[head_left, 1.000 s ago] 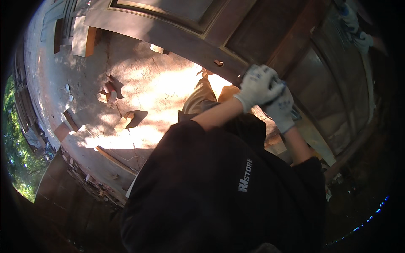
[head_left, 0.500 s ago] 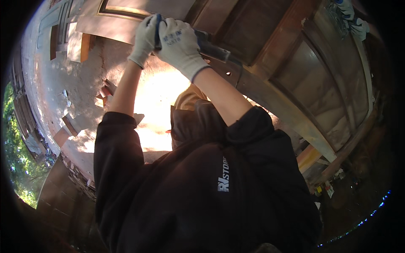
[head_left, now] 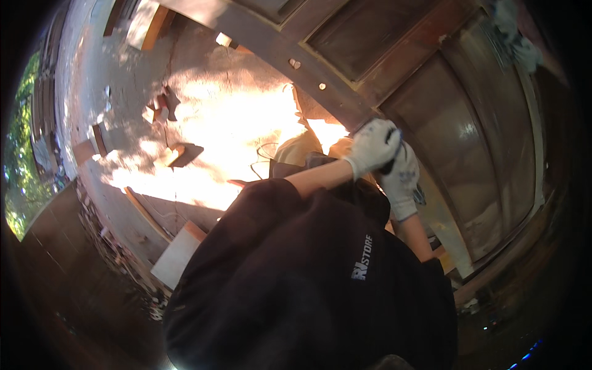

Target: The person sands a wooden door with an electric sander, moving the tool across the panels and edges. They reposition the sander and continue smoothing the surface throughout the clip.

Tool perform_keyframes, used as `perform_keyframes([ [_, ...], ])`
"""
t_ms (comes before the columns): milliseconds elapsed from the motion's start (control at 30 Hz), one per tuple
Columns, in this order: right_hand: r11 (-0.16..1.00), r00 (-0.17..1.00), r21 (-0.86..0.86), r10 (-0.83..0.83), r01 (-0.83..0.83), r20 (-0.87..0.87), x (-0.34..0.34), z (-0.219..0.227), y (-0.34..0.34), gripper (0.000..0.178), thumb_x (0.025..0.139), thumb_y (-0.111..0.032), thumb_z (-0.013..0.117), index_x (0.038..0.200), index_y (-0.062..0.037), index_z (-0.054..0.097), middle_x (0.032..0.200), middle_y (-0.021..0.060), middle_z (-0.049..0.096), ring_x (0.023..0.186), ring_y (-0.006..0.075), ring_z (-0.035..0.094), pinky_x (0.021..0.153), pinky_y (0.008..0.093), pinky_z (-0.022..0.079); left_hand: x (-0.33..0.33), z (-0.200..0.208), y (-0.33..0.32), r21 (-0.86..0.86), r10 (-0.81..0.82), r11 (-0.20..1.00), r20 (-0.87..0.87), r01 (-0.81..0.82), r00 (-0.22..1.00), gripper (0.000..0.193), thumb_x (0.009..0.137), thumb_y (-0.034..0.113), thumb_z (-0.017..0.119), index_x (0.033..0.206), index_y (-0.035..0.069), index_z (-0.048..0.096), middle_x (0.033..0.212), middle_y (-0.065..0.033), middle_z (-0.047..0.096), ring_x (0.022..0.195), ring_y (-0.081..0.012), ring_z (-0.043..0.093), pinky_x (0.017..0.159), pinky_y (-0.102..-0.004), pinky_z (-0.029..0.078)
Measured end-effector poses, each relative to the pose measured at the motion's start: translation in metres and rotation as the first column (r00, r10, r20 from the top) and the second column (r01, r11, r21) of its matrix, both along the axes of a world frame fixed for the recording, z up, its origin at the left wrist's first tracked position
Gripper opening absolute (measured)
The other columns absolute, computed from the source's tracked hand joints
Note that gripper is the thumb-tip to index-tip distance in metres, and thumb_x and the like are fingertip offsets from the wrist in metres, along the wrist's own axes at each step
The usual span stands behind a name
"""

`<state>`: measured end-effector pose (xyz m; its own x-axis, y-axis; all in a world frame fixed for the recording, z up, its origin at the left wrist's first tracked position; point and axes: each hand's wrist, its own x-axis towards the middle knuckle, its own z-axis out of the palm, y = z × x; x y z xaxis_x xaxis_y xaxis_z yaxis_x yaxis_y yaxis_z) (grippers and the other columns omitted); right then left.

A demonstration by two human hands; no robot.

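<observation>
Both my hands wear white gloves and are closed around a dark hand-held tool (head_left: 420, 196), probably a power sander or planer; my gloves hide most of it. My left hand (head_left: 370, 148) grips its far end, and my right hand (head_left: 402, 179) is just behind, to the right. The tool is at the near edge of a large brown wooden door (head_left: 336, 83) with recessed panels. Two small light round spots, perhaps holes, show along that edge, left of my hands. What the tool's underside touches is hidden.
Wood offcuts (head_left: 186, 154) lie on the sunlit concrete to the left. A pale board (head_left: 179, 256) lies at lower left, and wood blocks (head_left: 143, 24) stand at the far left. White gloves or gloved hands (head_left: 525, 54) appear at the far right, blurred.
My hands have moved with the tool from the door's far left part, right and toward me along its near edge. My body has turned and the view has shifted.
</observation>
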<state>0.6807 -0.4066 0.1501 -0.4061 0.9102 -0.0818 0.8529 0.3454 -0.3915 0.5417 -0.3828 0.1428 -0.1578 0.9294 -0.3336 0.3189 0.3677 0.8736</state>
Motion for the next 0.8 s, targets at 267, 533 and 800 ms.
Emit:
perform_keyframes([
  [267,0.941,0.952,0.143,0.305,-0.307,0.037,-0.008,-0.016,0.007,0.084,0.073,-0.046,0.079,0.137,-0.0012,0.048,0.131,0.0205,0.056,0.119,0.0365,0.057,0.099,0.0472,0.047,-0.03,0.001,-0.027,0.133,0.13,0.983,-0.01,-0.128,0.991,0.025,0.09,0.028,0.057,0.099,0.005,0.065,0.103,-0.0158,0.061,0.099,-0.037,0.06,0.086,-0.0448,0.048],
  [533,0.888,0.905,0.248,0.417,-0.387,-0.082,-0.264,-0.007,0.102,0.075,0.073,-0.04,0.081,0.13,-0.0019,0.051,0.113,0.0146,0.064,0.107,0.0311,0.062,0.094,0.0398,0.05,-0.24,-0.017,0.049,0.342,0.418,0.871,-0.141,-0.352,0.898,0.031,0.088,0.037,0.059,0.094,0.008,0.07,0.096,-0.0151,0.068,0.094,-0.0348,0.064,0.084,-0.0452,0.051],
  [800,0.931,0.951,0.203,0.308,-0.304,0.016,-0.436,-0.013,0.165,0.039,0.088,-0.027,0.057,0.116,0.0003,0.055,0.099,0.0159,0.065,0.092,0.0261,0.067,0.08,0.0398,0.053,-0.434,-0.071,0.114,0.184,0.115,0.911,-0.973,0.369,0.201,0.023,0.089,0.014,0.059,0.109,0.003,0.062,0.102,-0.0159,0.067,0.095,-0.0321,0.066,0.084,-0.0398,0.051],
])
